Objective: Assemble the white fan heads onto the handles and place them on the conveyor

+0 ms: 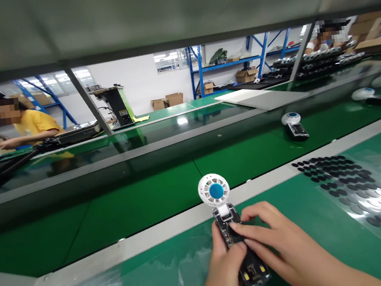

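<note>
Head view: handheld fan (226,234) sits just nearside of the pale rail (270,182), long axis slanting toward it, white head (213,189) beyond both hands, left hand (221,268) clasping the handle's (252,267) left flank, right hand (277,238) pinching its right, closer to the rail than the left thumb.

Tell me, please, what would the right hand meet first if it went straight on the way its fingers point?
The black handle, which the right hand is touching. Past it, the left hand is probably next in line, though depth is unclear from one view.
</note>
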Demonstrator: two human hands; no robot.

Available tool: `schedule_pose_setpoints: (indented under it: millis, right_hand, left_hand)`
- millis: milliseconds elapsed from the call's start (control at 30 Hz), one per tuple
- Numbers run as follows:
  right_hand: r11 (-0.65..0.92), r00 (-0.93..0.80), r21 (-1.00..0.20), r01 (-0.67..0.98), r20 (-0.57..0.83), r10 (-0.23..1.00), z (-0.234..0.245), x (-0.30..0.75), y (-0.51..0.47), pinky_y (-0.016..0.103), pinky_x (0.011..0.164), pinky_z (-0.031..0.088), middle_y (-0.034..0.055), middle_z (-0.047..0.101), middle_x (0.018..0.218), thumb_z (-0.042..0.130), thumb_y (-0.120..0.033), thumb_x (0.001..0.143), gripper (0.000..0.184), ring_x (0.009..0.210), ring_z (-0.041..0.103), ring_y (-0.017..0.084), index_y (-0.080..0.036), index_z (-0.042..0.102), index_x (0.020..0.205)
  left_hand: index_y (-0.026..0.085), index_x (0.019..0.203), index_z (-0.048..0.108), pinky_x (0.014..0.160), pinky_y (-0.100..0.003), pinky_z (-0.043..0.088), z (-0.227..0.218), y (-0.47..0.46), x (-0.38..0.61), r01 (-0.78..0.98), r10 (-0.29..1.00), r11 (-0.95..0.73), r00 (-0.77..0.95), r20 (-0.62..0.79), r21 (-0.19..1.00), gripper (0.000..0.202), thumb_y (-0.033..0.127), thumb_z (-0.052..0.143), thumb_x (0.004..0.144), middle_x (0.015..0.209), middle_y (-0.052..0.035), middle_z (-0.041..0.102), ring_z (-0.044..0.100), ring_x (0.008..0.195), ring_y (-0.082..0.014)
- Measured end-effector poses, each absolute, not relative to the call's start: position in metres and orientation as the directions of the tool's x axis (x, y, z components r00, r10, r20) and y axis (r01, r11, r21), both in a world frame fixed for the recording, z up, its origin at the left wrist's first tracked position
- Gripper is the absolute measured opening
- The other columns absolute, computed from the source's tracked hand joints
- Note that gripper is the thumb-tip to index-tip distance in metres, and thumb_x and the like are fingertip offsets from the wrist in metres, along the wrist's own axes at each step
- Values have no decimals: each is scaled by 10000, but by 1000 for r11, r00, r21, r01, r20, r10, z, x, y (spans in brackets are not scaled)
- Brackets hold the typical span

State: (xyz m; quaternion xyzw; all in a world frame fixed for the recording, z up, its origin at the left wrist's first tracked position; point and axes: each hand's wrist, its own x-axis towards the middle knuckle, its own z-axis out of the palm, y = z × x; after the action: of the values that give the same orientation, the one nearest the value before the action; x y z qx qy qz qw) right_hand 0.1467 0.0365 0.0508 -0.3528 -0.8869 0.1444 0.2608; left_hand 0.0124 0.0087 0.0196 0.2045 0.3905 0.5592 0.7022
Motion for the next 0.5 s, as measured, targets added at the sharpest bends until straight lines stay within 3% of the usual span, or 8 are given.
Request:
schedule_pose_setpoints:
  millis: [100,300,367,500]
  right_hand:
    - [681,-631,-525,511,308,712,49,150,37,360,812,470,67,483,1076,422,-127,854,374,993,490,190,-313,521,1163]
    - [343,-632,-907,244,119,765,52,158,31,264,788,495,5,515,955,388,-206,884,265,890,569,131,-342,592,985]
    - [296,-577,-931,216,123,807,42,167,21,274,815,492,15,553,989,389,-252,888,230,943,575,153,-328,584,983]
    - [424,-537,-852,307,212,816,-2,180,2,311,875,470,59,595,1059,476,-312,842,230,1031,563,215,-277,605,1028]
  left_hand:
    - [196,1112,447,705,-293,432,20,10,12,-714,937,287,72,-341,638,498,243,602,641,805,-27,653,627,843,-226]
    - [185,1106,408,548,-275,444,26,9,9,-641,944,294,80,-319,709,455,376,590,735,715,-15,654,628,566,-164]
    - [187,1053,392,492,-256,424,23,7,12,-600,949,297,102,-298,743,367,371,545,774,644,2,637,606,493,-147]
    - [177,1008,370,439,-224,393,17,1,18,-594,970,226,67,-233,772,221,326,395,847,569,6,612,578,443,-129]
